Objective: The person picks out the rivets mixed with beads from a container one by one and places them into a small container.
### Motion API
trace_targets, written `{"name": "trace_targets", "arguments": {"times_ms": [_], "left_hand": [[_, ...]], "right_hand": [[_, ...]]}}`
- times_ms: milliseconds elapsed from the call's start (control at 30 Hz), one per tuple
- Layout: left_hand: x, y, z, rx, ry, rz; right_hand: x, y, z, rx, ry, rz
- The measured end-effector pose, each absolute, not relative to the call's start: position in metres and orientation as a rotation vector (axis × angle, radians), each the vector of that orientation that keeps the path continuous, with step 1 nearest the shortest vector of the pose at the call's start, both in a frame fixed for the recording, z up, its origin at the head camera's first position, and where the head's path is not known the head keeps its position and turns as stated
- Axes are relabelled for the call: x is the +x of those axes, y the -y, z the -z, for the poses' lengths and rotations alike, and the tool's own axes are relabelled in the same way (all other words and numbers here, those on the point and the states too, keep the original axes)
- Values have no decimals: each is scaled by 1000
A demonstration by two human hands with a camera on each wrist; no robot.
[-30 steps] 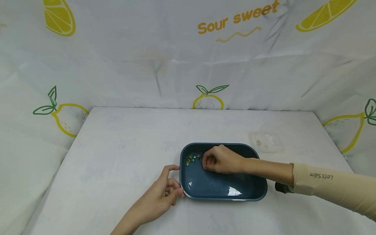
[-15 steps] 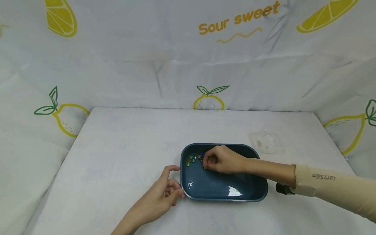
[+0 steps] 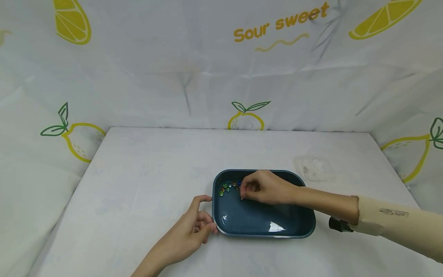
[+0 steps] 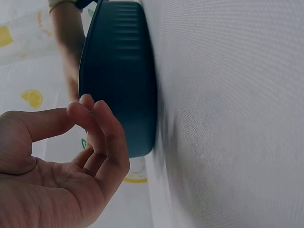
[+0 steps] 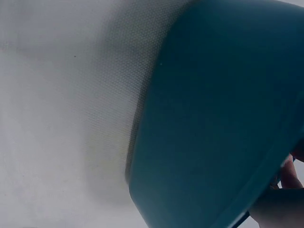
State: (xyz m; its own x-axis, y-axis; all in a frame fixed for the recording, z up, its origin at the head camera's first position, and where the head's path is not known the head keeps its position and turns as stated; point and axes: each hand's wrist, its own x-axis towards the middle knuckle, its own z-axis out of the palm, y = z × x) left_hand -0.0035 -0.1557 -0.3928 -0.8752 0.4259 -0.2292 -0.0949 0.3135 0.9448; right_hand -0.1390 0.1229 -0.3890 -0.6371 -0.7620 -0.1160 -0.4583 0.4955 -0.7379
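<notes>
A dark blue rectangular tray (image 3: 256, 223) with rounded corners stands on the white table. Several glass marbles (image 3: 225, 187), green, orange and blue, lie in its far left corner. My right hand (image 3: 266, 187) reaches into the tray beside them, thumb and fingers pinched together; a small gold-brown piece (image 3: 242, 198) shows just under the fingertips, and I cannot tell its kind. At the tray's near left corner, my left hand (image 3: 188, 231) holds the rim with curled fingers and thumb. The left wrist view has those fingertips (image 4: 102, 107) right at the tray's edge.
A clear plastic container (image 3: 315, 169) sits behind the tray's far right corner. Under the right sleeve (image 3: 391, 223) a black wrist camera (image 3: 340, 225) hangs low over the table. A lemon-print cloth (image 3: 173, 77) hangs behind the table (image 3: 138, 173).
My right hand has shifted slightly right, its sleeve drawing back to the right, and the small piece now shows under its fingertips. The left hand and tray hold still.
</notes>
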Motion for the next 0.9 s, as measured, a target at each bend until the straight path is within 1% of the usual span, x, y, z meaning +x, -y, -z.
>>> {"name": "trace_targets", "arguments": {"times_ms": [467,900], "left_hand": [[-3,156,392,299,-2145,-1590],[-4,156,392,281,-2138,-1594]], "right_hand": [[-136,-130,369,-994,-2345,996],[-130,-141,351,-1054,-2385,1092]]}}
